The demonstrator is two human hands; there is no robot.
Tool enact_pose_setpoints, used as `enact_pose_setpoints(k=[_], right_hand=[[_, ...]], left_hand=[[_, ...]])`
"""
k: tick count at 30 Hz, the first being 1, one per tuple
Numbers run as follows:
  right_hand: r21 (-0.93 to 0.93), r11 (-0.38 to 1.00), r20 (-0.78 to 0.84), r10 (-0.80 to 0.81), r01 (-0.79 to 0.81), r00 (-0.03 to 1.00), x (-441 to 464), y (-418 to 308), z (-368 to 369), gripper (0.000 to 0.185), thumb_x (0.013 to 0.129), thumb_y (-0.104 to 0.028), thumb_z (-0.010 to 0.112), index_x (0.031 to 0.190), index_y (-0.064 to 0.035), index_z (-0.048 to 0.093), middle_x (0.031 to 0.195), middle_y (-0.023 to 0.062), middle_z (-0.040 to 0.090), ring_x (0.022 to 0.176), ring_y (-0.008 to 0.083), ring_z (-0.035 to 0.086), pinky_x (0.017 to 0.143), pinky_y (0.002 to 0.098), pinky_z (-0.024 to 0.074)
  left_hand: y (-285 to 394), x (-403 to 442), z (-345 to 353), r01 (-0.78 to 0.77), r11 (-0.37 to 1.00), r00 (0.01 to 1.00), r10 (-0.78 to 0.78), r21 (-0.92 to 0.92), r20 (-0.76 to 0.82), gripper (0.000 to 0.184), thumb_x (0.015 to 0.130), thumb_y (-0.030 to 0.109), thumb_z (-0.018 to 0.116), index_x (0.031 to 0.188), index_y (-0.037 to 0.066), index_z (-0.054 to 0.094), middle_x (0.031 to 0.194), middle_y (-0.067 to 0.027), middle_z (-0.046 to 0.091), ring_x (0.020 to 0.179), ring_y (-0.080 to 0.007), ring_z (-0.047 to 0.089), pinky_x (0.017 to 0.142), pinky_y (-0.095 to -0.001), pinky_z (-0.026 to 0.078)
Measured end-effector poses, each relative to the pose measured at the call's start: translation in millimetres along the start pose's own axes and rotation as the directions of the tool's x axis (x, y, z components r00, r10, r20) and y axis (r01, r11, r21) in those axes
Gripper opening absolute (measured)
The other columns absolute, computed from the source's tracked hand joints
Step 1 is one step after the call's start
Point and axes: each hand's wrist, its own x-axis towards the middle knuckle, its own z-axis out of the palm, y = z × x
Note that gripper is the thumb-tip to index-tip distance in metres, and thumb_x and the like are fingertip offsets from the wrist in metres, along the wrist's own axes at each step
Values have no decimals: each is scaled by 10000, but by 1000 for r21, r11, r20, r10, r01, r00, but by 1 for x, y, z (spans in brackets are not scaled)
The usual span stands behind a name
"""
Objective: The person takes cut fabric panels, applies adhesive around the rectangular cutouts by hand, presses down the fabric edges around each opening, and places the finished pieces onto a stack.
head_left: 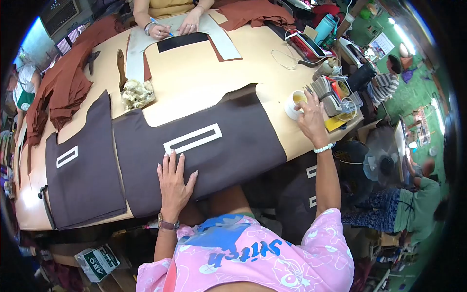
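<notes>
A large dark brown fabric panel lies across the front of the table. On it is a white rectangular frame-shaped piece. My left hand rests flat on this panel, fingers spread, their tips just below the white frame. At the right, my right hand is at a white round tub with something yellowish inside. Its fingers are bent together over the tub's rim; what they pinch is too small to make out. A second dark panel with a smaller white frame lies to the left.
Beyond the panels lie a wooden-handled brush and a crumpled pale wad. Across the table, a person's hands hold a pen over pale pattern pieces. Rust-brown cloth is heaped left; a fan stands right.
</notes>
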Motion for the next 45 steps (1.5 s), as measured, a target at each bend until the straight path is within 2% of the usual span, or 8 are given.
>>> enact_pose_setpoints(k=[3, 8, 13, 16, 31, 34, 38, 45], right_hand=[[79, 989, -19, -123, 124, 992, -2, -30, 4, 215, 696, -60, 537, 893, -70, 622, 1290, 199, 445, 1234, 410, 362, 994, 576, 274], [307, 935, 18, -195, 180, 981, -9, -84, 18, 324, 712, -46, 517, 1021, -63, 613, 1279, 214, 447, 1204, 387, 406, 990, 504, 316], [460, 876, 58, -193, 145, 980, -19, -112, 40, 394, 733, -40, 508, 1118, -56, 593, 1284, 230, 439, 1206, 367, 417, 1006, 457, 330], [559, 828, 118, -123, 37, 985, -21, -118, 47, 415, 739, -34, 500, 1146, -46, 578, 1296, 238, 432, 1208, 375, 418, 1018, 455, 328], [645, 764, 134, -103, -8, 986, -27, -145, 53, 471, 739, -37, 487, 1208, -44, 530, 1273, 224, 453, 1209, 388, 407, 1026, 426, 323], [567, 823, 130, -124, 29, 984, -29, -158, 56, 474, 752, -36, 503, 1226, -54, 526, 1312, 213, 436, 1246, 394, 373, 1055, 424, 289], [479, 877, 81, -83, 34, 993, -32, -175, 57, 447, 774, -86, 513, 1219, -106, 539, 1321, 198, 408, 1268, 428, 310, 1030, 596, 224], [528, 849, 154, -128, 28, 980, -39, -183, 69, 428, 809, -144, 516, 1236, -133, 542, 1343, 196, 390, 1278, 438, 292, 1038, 604, 201]], left_hand=[[-1, 0, 0, -7, 1000, 1000, 7, 0, -1, 560, 834, 324, 608, 1288, 28, 464, 1397, -193, 358, 1306, -363, 301, 1051, -535, 221], [-1, 0, 1, 2, 1000, 1000, -2, -11, -2, 570, 829, 323, 616, 1297, 36, 462, 1400, -186, 357, 1313, -358, 296, 1061, -520, 211], [-2, 0, 1, 1, 1000, 1000, -1, -15, 2, 572, 828, 324, 617, 1296, 34, 462, 1403, -187, 352, 1314, -358, 294, 1062, -523, 209], [-2, 0, 1, 3, 1000, 1000, -3, -16, 7, 574, 828, 324, 618, 1296, 34, 460, 1406, -187, 347, 1316, -357, 289, 1061, -524, 208], [-2, 0, -1, -16, 999, 1000, 16, -31, -5, 567, 829, 319, 617, 1287, 22, 463, 1398, -201, 351, 1307, -372, 294, 1051, -529, 220], [-3, 0, 0, -17, 1000, 1000, 17, -26, 0, 566, 830, 318, 616, 1286, 21, 463, 1396, -201, 353, 1304, -372, 297, 1051, -526, 220], [-3, 0, -1, -12, 999, 1000, 12, -31, -1, 563, 831, 319, 616, 1285, 22, 464, 1395, -200, 355, 1303, -371, 299, 1052, -525, 218], [-4, 0, 0, -14, 999, 1000, 13, -43, -7, 569, 830, 328, 620, 1285, 24, 464, 1396, -196, 356, 1304, -370, 299, 1052, -529, 219]])
